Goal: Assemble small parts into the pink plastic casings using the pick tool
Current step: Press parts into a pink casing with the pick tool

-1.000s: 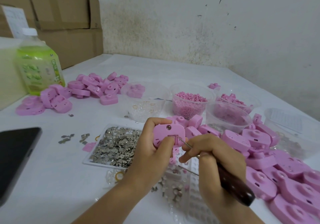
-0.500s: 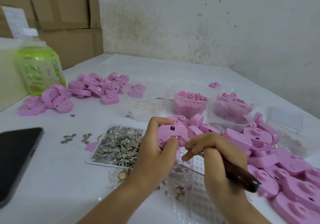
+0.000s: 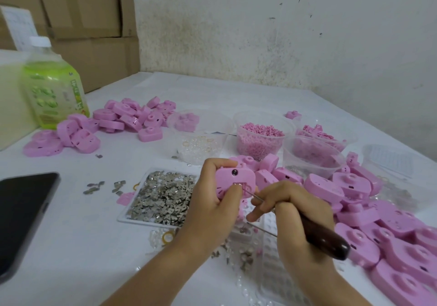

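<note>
White table [image 3: 94,246], centre: our left hand [image 3: 212,211] grips pink casing [image 3: 227,178]; right hand [image 3: 290,213], at 3 o'clock of it, curled round pick tool [image 3: 324,237], tip at slot. We should press gently, hold casing steady.

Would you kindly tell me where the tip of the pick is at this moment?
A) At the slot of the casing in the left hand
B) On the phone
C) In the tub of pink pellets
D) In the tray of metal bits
A: the right hand holds the pick with its thin tip at the slot of the casing that the left hand grips.
</note>
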